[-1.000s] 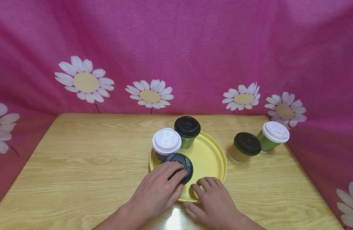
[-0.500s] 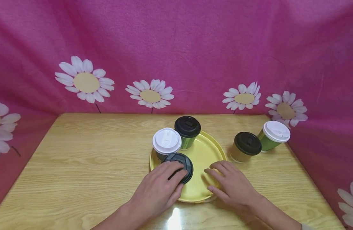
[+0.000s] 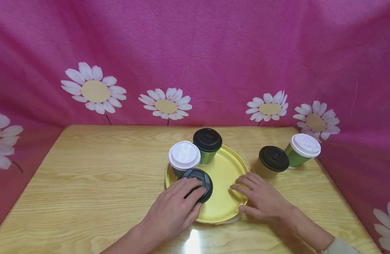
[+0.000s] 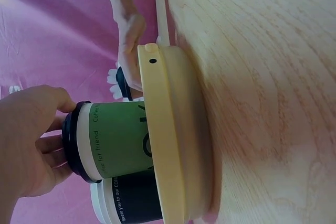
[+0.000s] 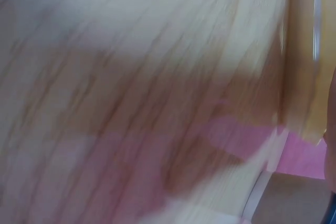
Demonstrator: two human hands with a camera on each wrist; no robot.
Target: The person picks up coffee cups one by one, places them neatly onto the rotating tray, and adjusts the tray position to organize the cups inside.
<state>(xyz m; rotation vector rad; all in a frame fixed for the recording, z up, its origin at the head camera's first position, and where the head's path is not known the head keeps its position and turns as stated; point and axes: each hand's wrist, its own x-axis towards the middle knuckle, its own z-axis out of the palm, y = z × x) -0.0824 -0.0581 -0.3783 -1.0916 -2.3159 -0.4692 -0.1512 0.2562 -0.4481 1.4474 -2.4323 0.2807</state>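
On a round yellow tray (image 3: 225, 190) stand several lidded paper coffee cups. My left hand (image 3: 175, 204) holds a cup by its black lid (image 3: 203, 181) at the tray's front left; in the left wrist view this cup's green body (image 4: 118, 140) is upright on the tray. Right behind it is a dark cup with a white lid (image 3: 184, 155), then another green cup with a black lid (image 3: 207, 143). At the tray's right rim, my right hand (image 3: 263, 197) has its fingers loosely bent over the edge, holding nothing.
Beyond my right hand, off the tray, a brown cup with a black lid (image 3: 272, 160) stands on the wooden table (image 3: 96, 183). Beside it is a green cup with a white lid (image 3: 304, 146). A pink flowered cloth (image 3: 195, 63) hangs behind and at both sides.
My right hand has moved from the tray's front rim to the right and away from me, up to its right rim. The left hand and the cups have stayed in place.
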